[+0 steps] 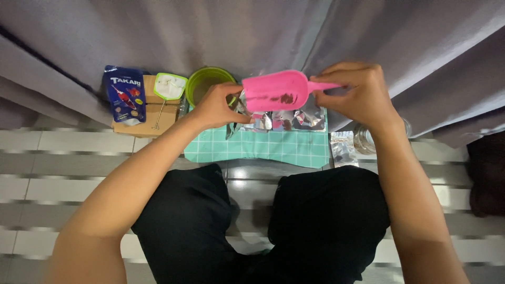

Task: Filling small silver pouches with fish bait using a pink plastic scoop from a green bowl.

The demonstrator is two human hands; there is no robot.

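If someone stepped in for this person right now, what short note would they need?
Right hand: grips the handle of the pink scoop, held level with a few dark pellets inside.
Left hand: pinches a silver foil pouch just under the scoop's mouth.
More foil pouches lie on the teal checked mat; green bowl behind.
Done: pellets scooped. Left: they look not yet tipped into the pouch.

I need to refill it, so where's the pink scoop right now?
In the head view, the pink scoop is up centre, its handle held by the right hand, above the silver pouches and beside the green bowl.
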